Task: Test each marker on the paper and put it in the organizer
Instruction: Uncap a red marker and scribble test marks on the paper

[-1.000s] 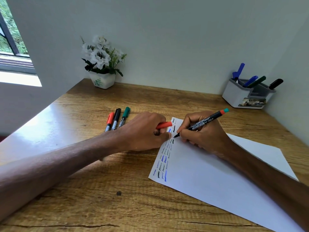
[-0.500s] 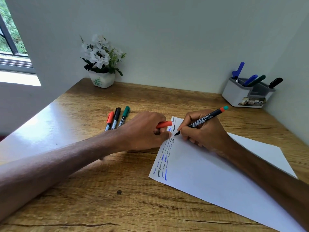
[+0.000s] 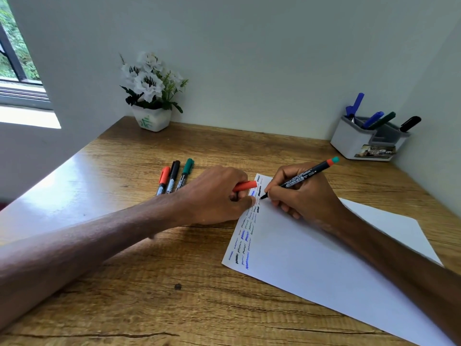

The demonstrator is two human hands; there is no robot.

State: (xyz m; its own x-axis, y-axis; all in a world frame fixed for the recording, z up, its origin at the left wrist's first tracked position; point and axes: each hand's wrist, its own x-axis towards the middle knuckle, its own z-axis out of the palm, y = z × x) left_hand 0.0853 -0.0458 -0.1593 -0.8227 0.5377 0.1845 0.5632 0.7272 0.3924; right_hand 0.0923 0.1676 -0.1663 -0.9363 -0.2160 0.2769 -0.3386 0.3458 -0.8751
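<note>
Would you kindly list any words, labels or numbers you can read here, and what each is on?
Nothing is legible.
Marker in right hand: barcode and white print, too small.
Desk markers: label print, too small.
Organizer sticker: blurred.
Paper: scribbles only, no words.
Pot: green motif, no letters.
Cap in left hand: no print seen.

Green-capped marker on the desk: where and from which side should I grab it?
Pinch the green-capped marker at its cap end from above and the right: it lies flat, the black-capped marker crowds its left, and the left hand hides its lower end.
</note>
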